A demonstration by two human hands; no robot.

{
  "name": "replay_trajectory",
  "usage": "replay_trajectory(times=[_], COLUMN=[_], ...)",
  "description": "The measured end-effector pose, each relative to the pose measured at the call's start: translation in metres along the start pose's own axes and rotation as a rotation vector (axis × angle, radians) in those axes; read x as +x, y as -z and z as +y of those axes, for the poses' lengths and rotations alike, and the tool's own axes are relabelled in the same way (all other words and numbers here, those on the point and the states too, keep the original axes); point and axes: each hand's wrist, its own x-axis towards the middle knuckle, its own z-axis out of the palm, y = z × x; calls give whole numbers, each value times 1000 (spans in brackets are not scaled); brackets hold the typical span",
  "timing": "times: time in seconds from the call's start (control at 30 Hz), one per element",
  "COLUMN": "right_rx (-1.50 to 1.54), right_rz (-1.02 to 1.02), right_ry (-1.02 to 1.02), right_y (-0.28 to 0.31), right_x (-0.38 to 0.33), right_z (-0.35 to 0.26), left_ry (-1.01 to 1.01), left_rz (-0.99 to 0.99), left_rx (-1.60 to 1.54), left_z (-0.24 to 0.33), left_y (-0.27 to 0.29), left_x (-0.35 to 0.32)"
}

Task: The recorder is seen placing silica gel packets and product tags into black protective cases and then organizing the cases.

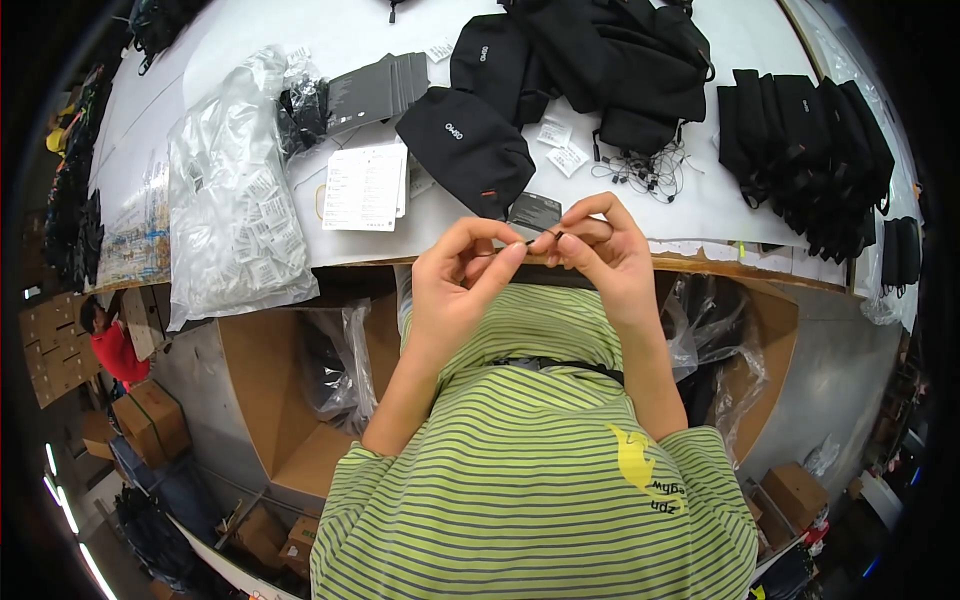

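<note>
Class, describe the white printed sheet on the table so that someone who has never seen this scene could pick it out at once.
Start at the white table and find the big clear plastic bag of small packets on its left. Just right of it, near the table's front edge, lies the white sheet. It is far larger than the small white tags, and flat and rectangular.

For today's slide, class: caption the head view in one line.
Left hand and right hand pinch a thin black cord above a white table of black pouches.
</note>
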Motion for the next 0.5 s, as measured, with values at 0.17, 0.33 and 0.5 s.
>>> replay_trajectory(times=[0.17,0.33,0.5], right_rx=[-52,-142,-171], right_rz=[13,-6,-7], right_ry=[98,110,96], right_y=[-8,-8,-8], right_x=[-2,-4,-5], right_z=[6,6,6], left_ry=[-27,3,103], left_rz=[-15,-49,-94], left_rx=[147,173,99], left_z=[2,4,4], left_y=[-1,0,3], left_x=[1,1,1])
